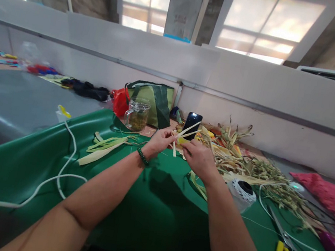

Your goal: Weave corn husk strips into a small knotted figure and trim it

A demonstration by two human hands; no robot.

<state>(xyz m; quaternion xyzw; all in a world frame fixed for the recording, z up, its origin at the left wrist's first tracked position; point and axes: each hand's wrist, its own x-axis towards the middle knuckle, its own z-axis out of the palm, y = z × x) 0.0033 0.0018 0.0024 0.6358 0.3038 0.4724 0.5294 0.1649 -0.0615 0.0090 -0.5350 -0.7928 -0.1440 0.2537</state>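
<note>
Pale strips of corn husk point(188, 130) cross and fan out between my two hands, above the green cover. My left hand point(160, 143), below which a green bead bracelet point(142, 156) circles the wrist, pinches the strips near where they meet. My right hand point(199, 159) has its fingers closed on a yellowish piece of husk point(181, 141) beside the left fingertips. Exactly how the strips join is too small to make out. Just behind the hands a dark phone point(192, 123) stands upright. Loose husks point(103, 146) lie left of my left hand.
A glass mug point(137, 115) and a green bag point(158, 102) stand at the back. Dried husks and plants point(244, 165) are heaped at the right. Nearer are a spool of white thread point(242, 191) and scissors point(287, 242). A white cable point(43, 186) crosses the green cover point(36, 150).
</note>
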